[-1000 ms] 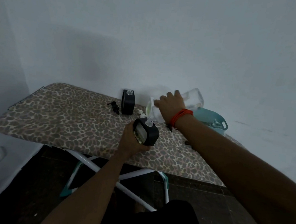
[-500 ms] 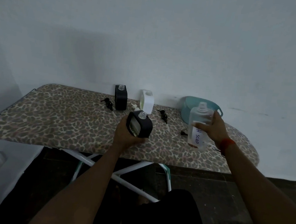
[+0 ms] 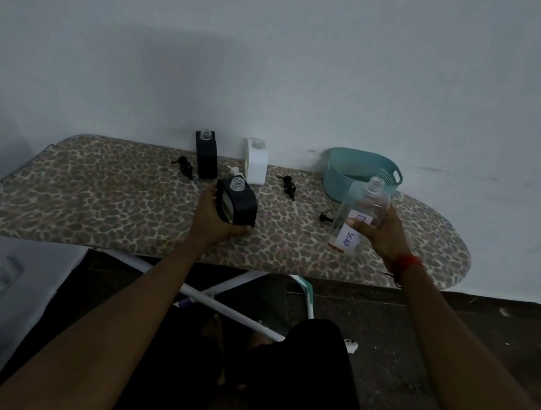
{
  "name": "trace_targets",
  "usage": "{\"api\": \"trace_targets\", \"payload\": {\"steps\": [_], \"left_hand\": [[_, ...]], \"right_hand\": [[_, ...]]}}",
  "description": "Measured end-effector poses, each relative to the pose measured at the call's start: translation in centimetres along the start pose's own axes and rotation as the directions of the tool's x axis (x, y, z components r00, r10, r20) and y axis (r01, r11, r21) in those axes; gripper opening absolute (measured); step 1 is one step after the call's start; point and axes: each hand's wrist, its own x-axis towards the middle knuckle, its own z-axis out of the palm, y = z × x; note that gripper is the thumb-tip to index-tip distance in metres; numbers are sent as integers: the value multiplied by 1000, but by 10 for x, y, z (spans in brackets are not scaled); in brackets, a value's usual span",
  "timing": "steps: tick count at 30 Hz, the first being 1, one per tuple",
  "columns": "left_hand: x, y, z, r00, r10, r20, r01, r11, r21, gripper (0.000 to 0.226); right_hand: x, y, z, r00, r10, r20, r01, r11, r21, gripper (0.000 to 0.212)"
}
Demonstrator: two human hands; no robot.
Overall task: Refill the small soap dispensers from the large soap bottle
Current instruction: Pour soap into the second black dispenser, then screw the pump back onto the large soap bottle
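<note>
Left hand (image 3: 216, 219): fingers are wrapped around a tilted black dispenser (image 3: 237, 203) near the ironing board (image 3: 97, 201) front edge.
Right hand (image 3: 383, 234): fingers are closed around the clear soap bottle (image 3: 359, 213), held up near the right end.

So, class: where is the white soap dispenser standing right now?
In the head view, the white soap dispenser stands upright at the back of the ironing board, near the wall, between the upright black dispenser and the teal basket.
</note>
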Motion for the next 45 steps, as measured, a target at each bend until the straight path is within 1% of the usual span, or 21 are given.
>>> {"api": "trace_targets", "payload": {"steps": [2,5,7,10,15,19,22,27,30,36,45], "left_hand": [[4,2,1,1000,-9,2,9,1000,17,120],[9,12,10,999,34,-17,-33,999,38,116],[16,25,22,998,62,-25,-61,998,35,113],[35,50,50,997,78,1,-78,995,64,113],[79,89,107,998,34,57,-41,992,120,112],[111,104,140,994,-44,100,23,979,201,113],[131,105,153,989,-65,130,28,964,266,110],[150,101,172,982,-71,175,17,956,292,112],[155,95,179,980,-75,186,16,954,301,114],[153,82,178,986,-104,130,61,952,300,117],[148,82,177,978,-125,167,80,965,252,114]], "right_hand": [[2,4,0,1000,-13,2,13,1000,-4,60],[5,11,-1,1000,-10,14,10,1000,2,60],[6,13,-2,1000,-18,22,18,1000,11,59],[6,15,-2,999,-22,25,21,1000,23,56],[7,19,-3,999,-30,17,30,999,17,54],[9,25,-6,999,-25,43,24,999,33,54],[11,30,-6,998,-39,43,37,998,56,59],[17,39,-8,995,-51,81,45,996,74,59],[19,42,-9,995,-49,90,41,995,91,63],[18,45,-8,996,-37,85,28,993,111,63],[16,44,-7,996,-25,88,17,995,97,60]]}}
